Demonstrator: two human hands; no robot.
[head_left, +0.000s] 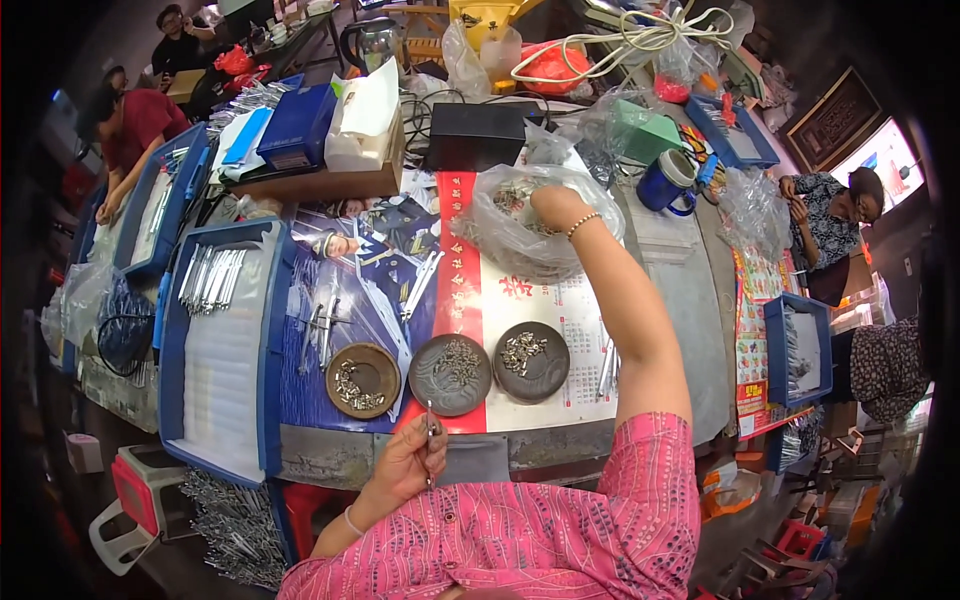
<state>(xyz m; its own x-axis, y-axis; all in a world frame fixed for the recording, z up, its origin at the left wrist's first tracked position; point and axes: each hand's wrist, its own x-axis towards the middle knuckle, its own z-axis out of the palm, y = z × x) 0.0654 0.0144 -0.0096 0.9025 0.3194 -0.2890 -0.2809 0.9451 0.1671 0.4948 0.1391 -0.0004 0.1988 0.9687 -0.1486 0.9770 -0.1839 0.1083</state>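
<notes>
My left hand (408, 462) is closed around a slim metal rod (431, 440), held upright close to my body at the table's front edge. My right arm stretches forward, and my right hand (560, 210) dips into an open clear plastic bag (490, 225) of small metal parts; its fingers are hidden there. Between my hands stand three round dishes in a row: a brown dish (334, 372) with small brass-like pieces, a dark dish (424, 392) with tiny grey parts, and another dark dish (545, 378) with shiny short pieces.
A blue tray (172, 400) with slim metal rods stands at left. Behind are a black box (475, 137), a cardboard box (370, 180) and a blue mug (666, 183). More rods fill a bin (235, 525) below the table. Other people sit at left and right.
</notes>
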